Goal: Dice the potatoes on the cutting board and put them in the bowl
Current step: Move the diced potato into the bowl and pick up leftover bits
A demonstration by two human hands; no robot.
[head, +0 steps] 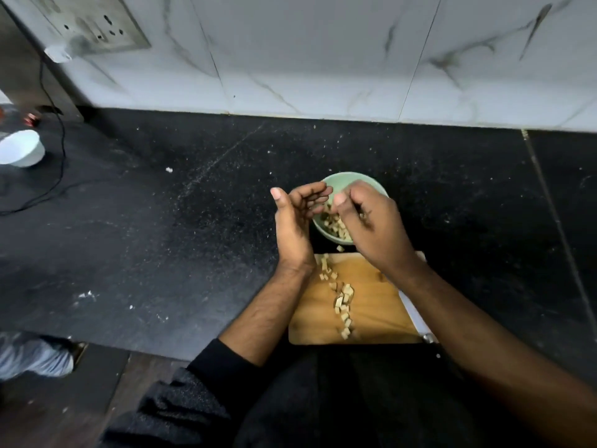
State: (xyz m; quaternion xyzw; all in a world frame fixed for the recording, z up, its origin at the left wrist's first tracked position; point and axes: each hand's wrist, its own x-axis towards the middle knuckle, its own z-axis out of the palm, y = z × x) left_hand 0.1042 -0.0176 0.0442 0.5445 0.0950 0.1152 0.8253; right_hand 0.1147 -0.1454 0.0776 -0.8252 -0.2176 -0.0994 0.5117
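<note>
A pale green bowl stands on the black counter just beyond a wooden cutting board. Potato dice lie inside the bowl. A trail of more potato dice runs down the board's left half, and one piece lies between bowl and board. My left hand hovers at the bowl's left rim, palm cupped toward the bowl, fingers loose, holding nothing visible. My right hand is over the bowl, back toward me, fingers curled downward; what is under them is hidden. A knife lies along the board's right edge.
A white bowl sits at the far left of the counter, with a black cable trailing past it from a wall socket. The marble wall closes the back. A person's shoe is on the floor, lower left.
</note>
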